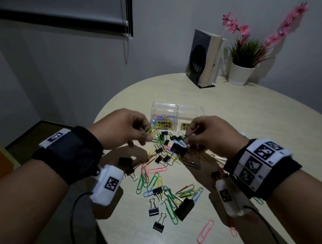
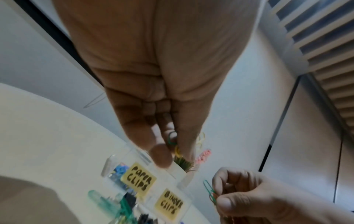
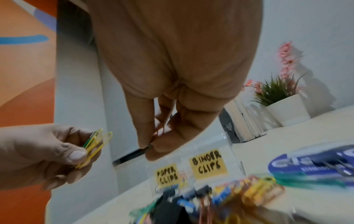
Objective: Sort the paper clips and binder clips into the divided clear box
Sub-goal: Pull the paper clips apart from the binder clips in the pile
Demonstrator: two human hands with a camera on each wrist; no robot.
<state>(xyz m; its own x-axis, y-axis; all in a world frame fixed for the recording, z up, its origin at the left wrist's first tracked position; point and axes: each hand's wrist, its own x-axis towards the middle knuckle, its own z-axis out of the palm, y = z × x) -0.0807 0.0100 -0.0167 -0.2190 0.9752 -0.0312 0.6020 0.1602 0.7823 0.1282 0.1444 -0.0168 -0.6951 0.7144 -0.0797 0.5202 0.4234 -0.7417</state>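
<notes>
near: I see loose coloured wire paper clips (image 1: pixel 169 196) and black metal binder clips (image 1: pixel 153 210) scattered on pale round counter (image 1: pixel 257 121) | my left hand (image 1: pixel 122 129) pinching yellow and green paper clips (image 3: pixel 93 144) | my right hand (image 1: pixel 213 136) pinching green and red paper clips (image 2: pixel 210 192) | far: divided clear plastic box (image 1: pixel 177 111), left compartment with paper clips inside

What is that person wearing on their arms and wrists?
Both forearms are bare, with no sleeves. The left wrist carries a wide black band with a white tag, the right wrist a black band covered in white squares printed with black codes. Under each hangs a small white-wrapped camera box trailing a black cable.
</notes>
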